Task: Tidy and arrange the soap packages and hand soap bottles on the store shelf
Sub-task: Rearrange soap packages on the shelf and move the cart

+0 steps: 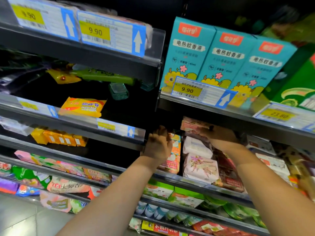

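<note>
Both my hands reach into the right shelf bay under the teal boxes. My left hand (159,143) rests with curled fingers against an orange and white soap package (175,151) that stands upright. My right hand (219,133) grips the top pink soap package (192,125) of a stack. Below it lie a white package (196,147) and a pale pink floral package (201,167). Dark red packages (230,178) sit to their right. A yellow soap bar pack (82,107) lies alone on the left bay's middle shelf.
Three teal mosquito-liquid boxes (226,60) stand on the shelf above my hands, beside a green box (293,86). Price rails (119,128) stick out at each shelf front. A row of yellow packs (58,138) fills the left bay. Lower shelves hold bags and small bottles (153,210).
</note>
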Available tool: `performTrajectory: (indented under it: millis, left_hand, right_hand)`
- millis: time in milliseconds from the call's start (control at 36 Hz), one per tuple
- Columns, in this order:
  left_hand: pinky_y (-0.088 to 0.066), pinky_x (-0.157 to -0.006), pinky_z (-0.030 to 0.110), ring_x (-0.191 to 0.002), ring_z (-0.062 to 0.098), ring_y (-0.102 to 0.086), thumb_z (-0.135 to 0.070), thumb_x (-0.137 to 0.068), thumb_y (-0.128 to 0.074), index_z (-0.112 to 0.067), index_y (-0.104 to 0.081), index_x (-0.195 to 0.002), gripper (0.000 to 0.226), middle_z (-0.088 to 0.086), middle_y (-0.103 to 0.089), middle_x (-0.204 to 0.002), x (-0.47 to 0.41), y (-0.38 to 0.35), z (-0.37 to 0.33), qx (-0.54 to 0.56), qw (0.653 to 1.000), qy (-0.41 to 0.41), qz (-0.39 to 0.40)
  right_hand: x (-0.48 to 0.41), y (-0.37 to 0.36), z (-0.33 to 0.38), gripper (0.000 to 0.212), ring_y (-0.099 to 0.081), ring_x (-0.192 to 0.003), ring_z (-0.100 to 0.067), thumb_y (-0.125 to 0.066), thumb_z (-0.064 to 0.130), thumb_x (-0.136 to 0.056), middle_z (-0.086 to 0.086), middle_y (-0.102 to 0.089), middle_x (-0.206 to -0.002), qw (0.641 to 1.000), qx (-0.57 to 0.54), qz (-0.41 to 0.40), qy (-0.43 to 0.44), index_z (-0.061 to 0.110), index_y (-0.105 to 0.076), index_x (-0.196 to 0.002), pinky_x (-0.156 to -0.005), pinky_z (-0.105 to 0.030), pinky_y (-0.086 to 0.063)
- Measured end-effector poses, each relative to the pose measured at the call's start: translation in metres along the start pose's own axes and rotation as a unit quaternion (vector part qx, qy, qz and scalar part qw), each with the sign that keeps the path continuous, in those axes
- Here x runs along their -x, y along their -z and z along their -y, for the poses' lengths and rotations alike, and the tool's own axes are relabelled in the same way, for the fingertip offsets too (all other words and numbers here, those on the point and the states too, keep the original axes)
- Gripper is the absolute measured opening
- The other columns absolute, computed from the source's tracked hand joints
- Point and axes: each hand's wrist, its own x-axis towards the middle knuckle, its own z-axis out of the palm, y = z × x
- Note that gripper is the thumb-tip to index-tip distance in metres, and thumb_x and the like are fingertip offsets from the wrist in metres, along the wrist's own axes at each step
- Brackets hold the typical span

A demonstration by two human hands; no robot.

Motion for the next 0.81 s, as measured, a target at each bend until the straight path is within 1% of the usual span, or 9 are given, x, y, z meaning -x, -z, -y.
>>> performTrajectory:
  millis: [56,111,167,250,333,444,556,639,806]
  left_hand:
    - [-0.041,-0.085,0.030,-0.114,0.029,-0.059,-0.033,-0.099,-0.053,-0.013,-0.059,-0.129,0.037,0.013,-0.060,-0.130,-0.008,-0.001,-0.003,0.035,0.996,0.050,0.067]
    - [-0.045,-0.078,0.029,-0.103,0.025,-0.064,-0.043,-0.090,-0.064,-0.013,-0.062,-0.123,0.045,0.010,-0.065,-0.118,-0.017,-0.005,-0.006,0.091,0.988,0.114,0.058]
    - [-0.054,-0.083,0.032,-0.101,0.027,-0.067,-0.045,-0.085,-0.067,-0.014,-0.059,-0.131,0.056,0.009,-0.066,-0.118,-0.027,-0.019,-0.006,0.136,0.977,0.154,0.055]
    - [-0.037,-0.110,0.045,-0.136,0.036,-0.042,-0.049,-0.096,-0.052,-0.013,-0.033,-0.151,0.069,0.015,-0.040,-0.151,-0.041,-0.035,-0.009,0.111,0.969,0.160,0.151]
    - [-0.024,-0.117,0.049,-0.145,0.034,-0.026,-0.064,-0.095,-0.044,-0.015,-0.029,-0.153,0.077,0.012,-0.025,-0.160,-0.047,-0.043,-0.008,0.118,0.962,0.184,0.165]
    - [-0.013,-0.119,0.050,-0.150,0.034,-0.014,-0.069,-0.093,-0.039,-0.014,-0.013,-0.158,0.089,0.014,-0.011,-0.165,-0.048,-0.054,-0.005,0.126,0.960,0.196,0.157]
    - [-0.026,-0.112,0.050,-0.143,0.031,-0.029,-0.069,-0.089,-0.049,-0.024,-0.029,-0.152,0.080,0.008,-0.030,-0.158,-0.049,-0.056,-0.002,0.150,0.957,0.207,0.137]
    - [-0.033,-0.108,0.043,-0.140,0.030,-0.037,-0.065,-0.089,-0.054,-0.023,-0.039,-0.147,0.073,0.007,-0.040,-0.152,-0.051,-0.050,-0.003,0.145,0.959,0.196,0.142]
    - [-0.038,-0.104,0.042,-0.138,0.035,-0.041,-0.060,-0.089,-0.060,-0.014,-0.028,-0.150,0.083,0.013,-0.039,-0.153,-0.045,-0.040,-0.007,0.113,0.970,0.179,0.115]
  right_hand:
    - [0.006,0.005,-0.017,0.061,-0.066,-0.098,-0.027,-0.065,0.062,-0.081,-0.015,-0.071,-0.111,0.999,0.008,-0.028,0.040,0.008,-0.070,-0.110,-0.093,-0.040,-0.052]
    - [0.013,0.011,-0.031,0.041,-0.062,-0.093,-0.014,-0.079,0.040,-0.081,-0.005,-0.069,-0.109,0.998,-0.018,-0.043,0.048,0.020,-0.067,-0.115,-0.084,-0.017,-0.051]
    - [0.022,0.014,-0.034,0.050,-0.057,-0.094,-0.008,-0.081,0.027,-0.082,-0.001,-0.065,-0.114,0.996,-0.007,-0.048,0.081,0.020,-0.062,-0.128,-0.071,0.000,-0.040]
    - [0.030,0.014,-0.039,0.054,-0.057,-0.089,-0.013,-0.076,0.020,-0.087,-0.008,-0.063,-0.117,0.988,0.041,-0.073,0.131,0.012,-0.056,-0.136,-0.066,-0.004,-0.038]
    - [0.033,0.011,-0.041,0.056,-0.055,-0.077,-0.017,-0.077,0.017,-0.086,-0.006,-0.058,-0.108,0.987,0.038,-0.086,0.130,0.008,-0.054,-0.137,-0.057,-0.003,-0.041]
    - [0.032,0.007,-0.042,0.061,-0.057,-0.088,-0.021,-0.080,0.027,-0.083,-0.012,-0.065,-0.115,0.983,0.081,-0.106,0.127,0.017,-0.055,-0.138,-0.074,-0.023,-0.042]
    - [0.032,0.004,-0.044,0.059,-0.052,-0.068,-0.017,-0.076,0.030,-0.087,-0.001,-0.058,-0.080,0.984,0.081,-0.111,0.116,0.019,-0.052,-0.139,-0.050,-0.013,-0.035]
    - [0.034,0.003,-0.043,0.056,-0.051,-0.066,-0.017,-0.075,0.033,-0.087,-0.003,-0.058,-0.077,0.984,0.074,-0.124,0.104,0.019,-0.053,-0.137,-0.048,-0.011,-0.032]
    - [0.034,0.026,-0.050,0.054,-0.063,-0.110,-0.033,-0.081,0.032,-0.082,-0.014,-0.066,-0.124,0.976,0.112,-0.157,0.102,0.014,-0.062,-0.128,-0.087,-0.033,-0.049]
